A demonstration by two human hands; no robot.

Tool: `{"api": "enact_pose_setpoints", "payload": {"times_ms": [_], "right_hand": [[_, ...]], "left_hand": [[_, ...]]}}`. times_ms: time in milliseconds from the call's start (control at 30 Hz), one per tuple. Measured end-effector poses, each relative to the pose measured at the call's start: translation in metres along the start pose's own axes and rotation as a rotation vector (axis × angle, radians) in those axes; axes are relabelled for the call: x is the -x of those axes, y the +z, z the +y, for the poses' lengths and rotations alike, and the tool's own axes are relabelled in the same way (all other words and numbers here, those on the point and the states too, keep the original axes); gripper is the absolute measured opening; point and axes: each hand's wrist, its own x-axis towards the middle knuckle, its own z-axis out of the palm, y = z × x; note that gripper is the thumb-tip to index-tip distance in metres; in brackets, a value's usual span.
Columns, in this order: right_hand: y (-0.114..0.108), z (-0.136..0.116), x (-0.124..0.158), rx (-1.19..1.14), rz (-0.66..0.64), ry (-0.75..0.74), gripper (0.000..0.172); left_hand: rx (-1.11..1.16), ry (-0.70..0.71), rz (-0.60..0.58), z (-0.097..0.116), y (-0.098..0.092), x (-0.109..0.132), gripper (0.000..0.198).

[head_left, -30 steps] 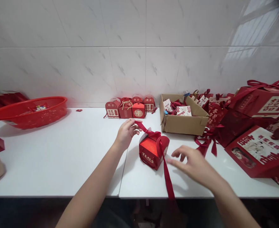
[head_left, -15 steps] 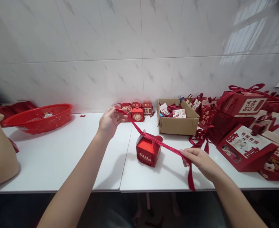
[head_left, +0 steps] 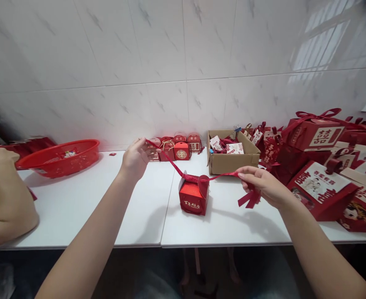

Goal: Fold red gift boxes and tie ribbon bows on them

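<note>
A small red gift box with gold lettering stands upright on the white table, in front of me. A dark red ribbon runs through the top of the box and stretches out to both sides. My left hand, up and to the left of the box, is closed on one end of the ribbon. On the right, my right hand pinches the other side, with a loose tail hanging below the fingers. Both stretches of ribbon look nearly taut.
Several small red boxes line the wall. A cardboard box with tags and ribbons stands right of them. Larger red gift boxes crowd the right side. At left are a red plastic basin and another person's arm.
My right hand has risen, lifting its side of the ribbon nearly level. My left hand has shifted slightly left. The other person's arm has moved into fuller view.
</note>
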Motion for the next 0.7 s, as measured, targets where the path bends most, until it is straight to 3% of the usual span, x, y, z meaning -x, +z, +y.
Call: {"api": "enact_pose_setpoints", "payload": {"times_ms": [133, 300, 433, 600, 700], "right_hand": [[0.002, -0.011, -0.007, 0.056, 0.073, -0.077, 0.035], [-0.001, -0.024, -0.015, -0.031, 0.067, -0.16, 0.027], [-0.001, -0.041, -0.02, -0.121, 0.002, -0.216, 0.021], [0.006, -0.059, -0.031, -0.086, -0.197, -0.34, 0.028], [0.012, -0.063, -0.043, -0.05, -0.19, -0.382, 0.025]], "left_hand": [[-0.032, 0.042, -0.023, 0.013, 0.005, 0.0, 0.016], [-0.114, 0.082, -0.099, 0.019, 0.01, -0.001, 0.015], [-0.185, 0.11, -0.163, 0.018, 0.016, -0.001, 0.018], [-0.284, 0.118, -0.204, 0.013, 0.028, 0.0, 0.021], [-0.319, 0.125, -0.21, 0.014, 0.035, 0.002, 0.024]]}}
